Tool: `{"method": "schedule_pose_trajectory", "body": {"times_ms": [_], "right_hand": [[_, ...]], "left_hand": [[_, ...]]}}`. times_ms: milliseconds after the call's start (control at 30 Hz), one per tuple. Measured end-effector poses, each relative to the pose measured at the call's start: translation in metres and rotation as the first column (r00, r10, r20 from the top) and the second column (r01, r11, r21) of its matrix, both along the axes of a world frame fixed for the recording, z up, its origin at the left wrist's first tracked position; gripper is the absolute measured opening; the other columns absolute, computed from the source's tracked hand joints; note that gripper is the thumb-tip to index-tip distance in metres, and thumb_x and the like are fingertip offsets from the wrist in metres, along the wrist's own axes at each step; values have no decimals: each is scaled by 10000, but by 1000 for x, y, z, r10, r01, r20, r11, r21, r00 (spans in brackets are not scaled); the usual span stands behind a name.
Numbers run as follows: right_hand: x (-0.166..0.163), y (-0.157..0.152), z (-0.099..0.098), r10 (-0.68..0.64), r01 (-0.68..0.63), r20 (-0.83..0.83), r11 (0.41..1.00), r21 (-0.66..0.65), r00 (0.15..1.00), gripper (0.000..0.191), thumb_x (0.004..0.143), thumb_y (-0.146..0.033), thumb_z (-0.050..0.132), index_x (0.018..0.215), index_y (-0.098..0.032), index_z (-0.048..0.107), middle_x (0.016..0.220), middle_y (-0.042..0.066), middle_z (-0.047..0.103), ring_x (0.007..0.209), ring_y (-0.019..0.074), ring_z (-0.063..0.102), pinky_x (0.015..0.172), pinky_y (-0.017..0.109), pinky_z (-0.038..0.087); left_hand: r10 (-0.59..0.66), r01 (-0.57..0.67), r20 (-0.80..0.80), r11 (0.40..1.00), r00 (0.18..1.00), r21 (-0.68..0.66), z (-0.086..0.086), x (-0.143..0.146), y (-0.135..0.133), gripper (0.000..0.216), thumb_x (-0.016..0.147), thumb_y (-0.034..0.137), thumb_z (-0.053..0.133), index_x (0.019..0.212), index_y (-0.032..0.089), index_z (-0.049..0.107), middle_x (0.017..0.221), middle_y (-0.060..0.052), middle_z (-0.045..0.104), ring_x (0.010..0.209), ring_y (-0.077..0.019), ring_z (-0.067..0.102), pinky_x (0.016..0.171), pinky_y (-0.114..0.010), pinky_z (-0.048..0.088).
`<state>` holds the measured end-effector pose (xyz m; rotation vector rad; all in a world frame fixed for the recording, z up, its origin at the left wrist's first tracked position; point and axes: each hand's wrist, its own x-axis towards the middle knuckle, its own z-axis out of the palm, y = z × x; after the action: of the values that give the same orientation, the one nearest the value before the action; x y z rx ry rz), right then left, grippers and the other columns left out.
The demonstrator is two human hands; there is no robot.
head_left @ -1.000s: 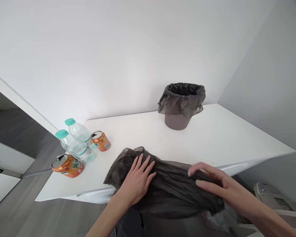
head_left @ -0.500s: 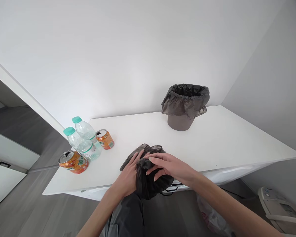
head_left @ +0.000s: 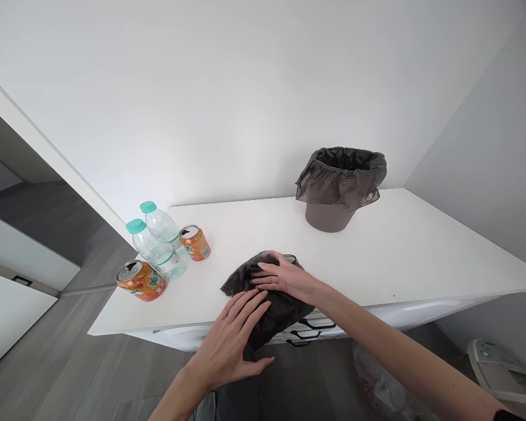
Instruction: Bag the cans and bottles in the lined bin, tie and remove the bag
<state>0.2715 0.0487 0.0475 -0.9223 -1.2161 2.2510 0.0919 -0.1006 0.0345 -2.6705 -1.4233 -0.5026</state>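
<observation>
A folded dark plastic bag (head_left: pixel 280 307) lies at the near edge of the white table (head_left: pixel 398 251), part of it hanging over the edge. My right hand (head_left: pixel 284 276) lies flat on top of the bag, fingers stretched out to the left. My left hand (head_left: pixel 236 336) rests with spread fingers against the bag's near side at the table edge. Neither hand grips anything.
A small grey bin lined with a dark bag (head_left: pixel 339 187) stands at the back of the table. Two water bottles (head_left: pixel 158 240) and two orange cans (head_left: pixel 141 280) sit at the left end. A white appliance (head_left: pixel 504 374) and a plastic bag (head_left: pixel 377 389) are on the floor at right.
The bag has gone from spread out to a folded bundle. My right hand swept left onto it and now presses it flat. My left hand slid back to the near edge.
</observation>
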Motion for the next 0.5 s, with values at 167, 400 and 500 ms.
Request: {"method": "schedule_pose_trajectory", "body": {"times_ms": [167,400,500], "right_hand": [[27,-14,21,17,-87,159,892,444,987,1031,946,-492,697,1664,-307,-20,1552,170,521,1348,262,608,1187,534,447],[90,-18,6,125,-481,466,149,864,876,798,877,-410,774,1590,-331,426,1634,51,450,1569,335,297,1301,589,207],[96,-14,-12,56,-434,430,144,890,901,525,949,-321,673,1466,-325,581,1530,42,580,1517,299,407,1284,566,268]], "left_hand": [[110,-118,-81,988,991,-98,-36,-4,8,938,794,113,646,1639,216,253,1678,-86,384,1556,-293,343,1272,-538,323],[132,-100,156,976,979,-194,-39,-22,2,833,755,-42,432,1519,288,480,1607,-9,500,1531,-196,392,1267,-482,365],[189,-85,318,945,929,-316,-23,-23,0,606,908,69,394,1451,275,568,1479,-34,634,1404,-212,552,1200,-432,450]]}}
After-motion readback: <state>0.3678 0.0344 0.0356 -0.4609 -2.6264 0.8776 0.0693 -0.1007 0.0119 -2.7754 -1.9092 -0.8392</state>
